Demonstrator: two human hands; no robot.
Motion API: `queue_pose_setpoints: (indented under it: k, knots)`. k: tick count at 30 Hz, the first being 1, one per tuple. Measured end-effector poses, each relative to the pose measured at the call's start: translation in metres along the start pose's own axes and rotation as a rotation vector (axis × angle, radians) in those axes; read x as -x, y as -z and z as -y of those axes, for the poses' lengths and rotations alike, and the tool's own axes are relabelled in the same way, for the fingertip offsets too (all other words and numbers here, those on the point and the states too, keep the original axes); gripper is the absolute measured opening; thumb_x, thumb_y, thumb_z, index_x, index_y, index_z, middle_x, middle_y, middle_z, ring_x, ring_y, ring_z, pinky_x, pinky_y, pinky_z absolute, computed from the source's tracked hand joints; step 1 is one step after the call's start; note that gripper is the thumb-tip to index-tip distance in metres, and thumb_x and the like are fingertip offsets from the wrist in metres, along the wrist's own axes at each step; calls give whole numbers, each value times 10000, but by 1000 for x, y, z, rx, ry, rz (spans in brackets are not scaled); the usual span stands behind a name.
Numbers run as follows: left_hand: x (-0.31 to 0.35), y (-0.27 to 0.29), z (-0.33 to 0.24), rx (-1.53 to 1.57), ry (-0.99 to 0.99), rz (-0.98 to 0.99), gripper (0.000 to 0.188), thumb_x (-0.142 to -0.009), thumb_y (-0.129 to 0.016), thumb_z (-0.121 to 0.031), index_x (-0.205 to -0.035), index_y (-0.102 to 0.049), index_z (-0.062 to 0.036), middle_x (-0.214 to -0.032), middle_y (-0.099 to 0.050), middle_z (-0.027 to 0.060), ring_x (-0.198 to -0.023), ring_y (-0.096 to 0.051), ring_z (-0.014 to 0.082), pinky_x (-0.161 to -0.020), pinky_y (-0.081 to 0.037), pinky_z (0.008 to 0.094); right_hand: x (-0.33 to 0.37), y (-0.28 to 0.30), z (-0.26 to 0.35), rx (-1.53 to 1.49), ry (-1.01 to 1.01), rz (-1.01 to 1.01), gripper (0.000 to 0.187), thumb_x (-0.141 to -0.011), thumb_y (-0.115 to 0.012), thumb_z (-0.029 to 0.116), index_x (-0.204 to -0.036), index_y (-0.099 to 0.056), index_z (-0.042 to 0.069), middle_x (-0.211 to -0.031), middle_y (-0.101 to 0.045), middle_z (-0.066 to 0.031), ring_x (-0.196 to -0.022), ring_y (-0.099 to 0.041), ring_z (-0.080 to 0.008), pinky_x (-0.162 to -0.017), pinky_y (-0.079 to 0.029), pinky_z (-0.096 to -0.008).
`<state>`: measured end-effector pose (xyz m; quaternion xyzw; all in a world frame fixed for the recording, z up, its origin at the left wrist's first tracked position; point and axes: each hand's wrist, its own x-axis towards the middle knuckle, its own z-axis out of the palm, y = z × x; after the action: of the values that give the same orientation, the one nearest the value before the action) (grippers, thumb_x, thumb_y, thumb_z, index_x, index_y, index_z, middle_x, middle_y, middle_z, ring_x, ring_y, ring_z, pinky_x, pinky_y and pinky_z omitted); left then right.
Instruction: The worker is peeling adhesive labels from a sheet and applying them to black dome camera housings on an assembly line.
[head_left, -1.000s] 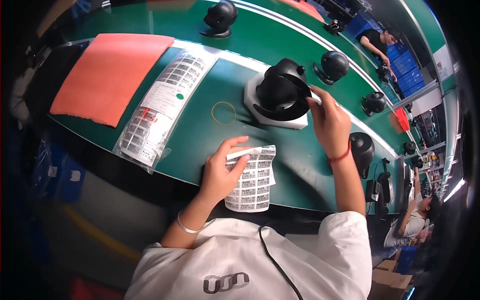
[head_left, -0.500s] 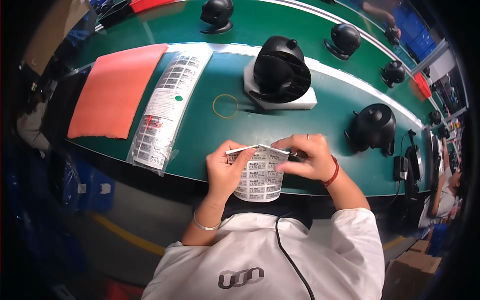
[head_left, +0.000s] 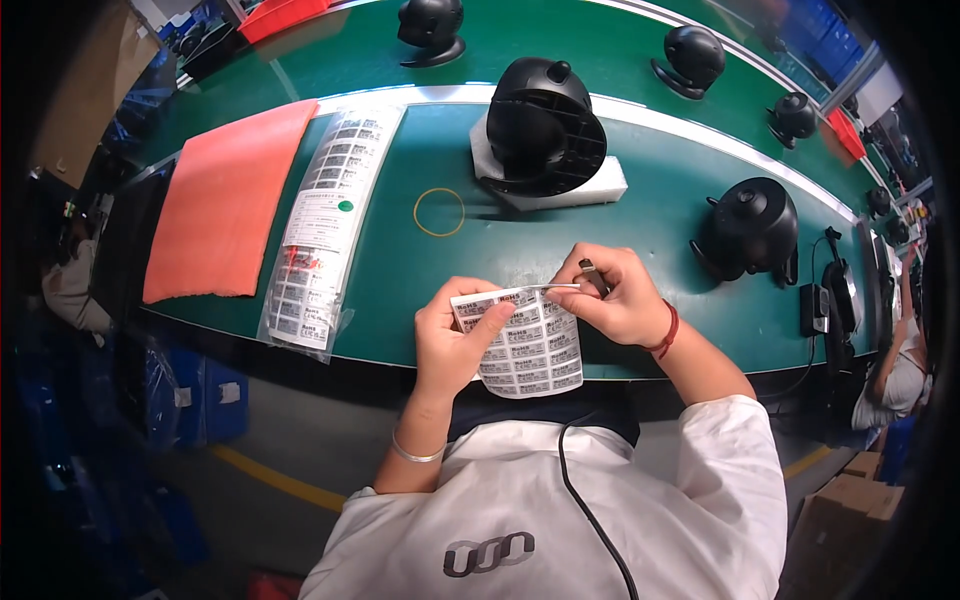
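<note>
In front of my body, my left hand (head_left: 458, 330) grips the left side of a white sheet of small grey printed labels (head_left: 530, 355), its thumb pressed on the front. My right hand (head_left: 622, 300) is closed around what looks like a pair of tweezers (head_left: 590, 268). The dark end sticks up between the fingers, and the thin pale tip reaches the sheet's top right edge. Whether a label is caught in the tip is too small to tell. Past the hands, a black rounded housing (head_left: 540, 130), its hollow side showing, rests on a white foam block (head_left: 590, 188).
A thin yellow rubber band (head_left: 439, 212) lies on the green table. Left are a plastic-wrapped stack of label sheets (head_left: 322, 230) and an orange foam sheet (head_left: 225, 205). Another black housing (head_left: 748, 230) stands at the right, beside a black cabled device (head_left: 840, 290). Similar units (head_left: 430, 30) stand farther back.
The sheet, bent at its top before, is flatter now and tilted. My right hand has turned, bringing the tweezers into sight at the sheet's top right edge. The view has shifted slightly.
</note>
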<state>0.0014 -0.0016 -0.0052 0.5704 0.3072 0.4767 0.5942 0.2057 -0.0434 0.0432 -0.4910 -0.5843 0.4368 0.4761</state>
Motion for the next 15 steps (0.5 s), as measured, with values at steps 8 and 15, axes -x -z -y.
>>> queue_pose_setpoints:
  k: [8, 15]
  knots:
    - [-5, -4, -7, 19, 75, 94, 498, -838, -718, -22, -1260, -456, 5, -929, -702, 125, -845, -656, 113, -736, -516, 232, -1, 5, -8, 246, 116, -27, 88, -803, -708, 63, -815, -641, 7, -577, -527, -25, -507, -400, -63, -475, -324, -238]
    - [-3, -1, -3, -28, -22, 83, 531, -845, -685, 20, -1295, -405, -3, -878, -693, 114, -793, -646, 114, -716, -507, 232, -6, 5, -11, 281, 157, -15, 130, -809, -738, 118, -812, -672, 6, -563, -519, -73, -471, -433, -102, -455, -341, -284]
